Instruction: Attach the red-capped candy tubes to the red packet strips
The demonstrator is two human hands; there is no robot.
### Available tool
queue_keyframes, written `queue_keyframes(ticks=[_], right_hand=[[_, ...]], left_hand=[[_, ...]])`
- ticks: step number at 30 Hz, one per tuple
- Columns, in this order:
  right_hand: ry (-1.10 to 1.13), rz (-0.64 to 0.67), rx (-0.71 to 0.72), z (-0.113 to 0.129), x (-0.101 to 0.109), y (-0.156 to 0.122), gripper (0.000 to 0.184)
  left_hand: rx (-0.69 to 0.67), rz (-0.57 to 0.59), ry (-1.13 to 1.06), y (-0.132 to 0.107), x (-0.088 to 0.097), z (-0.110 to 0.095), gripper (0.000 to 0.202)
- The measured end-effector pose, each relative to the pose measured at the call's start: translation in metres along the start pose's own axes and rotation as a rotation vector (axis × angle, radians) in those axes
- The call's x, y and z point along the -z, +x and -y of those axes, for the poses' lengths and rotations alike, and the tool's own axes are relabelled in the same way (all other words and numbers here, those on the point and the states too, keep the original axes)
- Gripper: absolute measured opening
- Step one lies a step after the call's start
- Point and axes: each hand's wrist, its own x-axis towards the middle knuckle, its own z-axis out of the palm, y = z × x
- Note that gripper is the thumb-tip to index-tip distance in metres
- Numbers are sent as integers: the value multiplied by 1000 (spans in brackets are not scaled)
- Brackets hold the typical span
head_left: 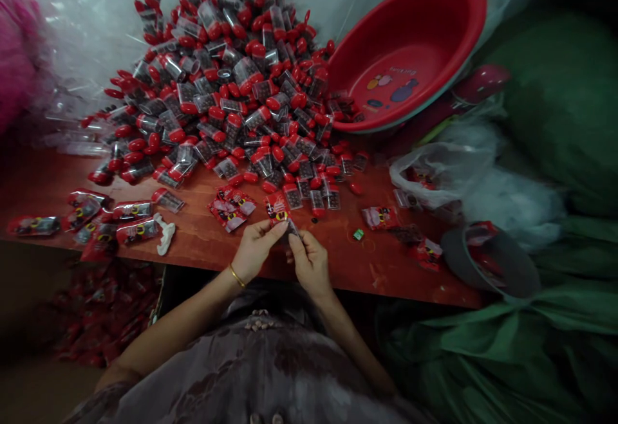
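A small red printed packet is held just above the front edge of the table. My left hand has thumb and fingers closed on its lower part. Close beside it, my right hand pinches the packet's dark, see-through lower end; the fingertips partly hide what lies there. Just beyond are clear tubes with red caps and dark beads inside, such as one tube at the front of a big heap. Left of my hands lie red packets with pink pieces.
Filled red packets and a white twisted piece lie left on the wooden table. A red basin leans at the back right. Farther right are a plastic bag and a grey bowl. More packets lie below the left edge.
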Motion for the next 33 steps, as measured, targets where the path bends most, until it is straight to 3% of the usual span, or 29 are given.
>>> queue_keyframes(ticks=[4, 8, 12, 18, 21, 23, 25, 27, 29, 31, 33], right_hand=[[116, 31, -23, 2, -2, 6, 27], [189, 46, -72, 3, -6, 6, 31], [244, -17, -127, 4, -12, 9, 36], [129, 6, -67, 1, -21, 22, 44], [-52, 17, 69, -1, -16, 32, 37], [-278, -55, 178, -5, -10, 43, 32], [-547, -135, 250, -12, -5, 55, 32], [-754, -141, 266, -21, -5, 64, 39], [-862, -80, 263, -29, -9, 65, 42], [-901, -26, 279, -35, -15, 60, 43], [-902, -28, 306, -38, -19, 51, 40]], left_hand=[[-51, -13, 59, -6, -1, 3, 31], [-57, -60, -15, -5, 0, -4, 33], [-33, 10, -5, -6, 0, 0, 35], [-34, -92, 3, -13, 6, 4, 32], [10, -169, -108, -14, 26, -18, 30], [6, -274, -157, -15, 53, -40, 24], [-87, -471, -210, -16, 89, -62, 13], [-171, -659, -286, -18, 122, -76, 18], [-207, -690, -262, -22, 144, -79, 34], [-245, -699, -99, -25, 146, -72, 39], [-350, -660, 259, -26, 131, -58, 34]])
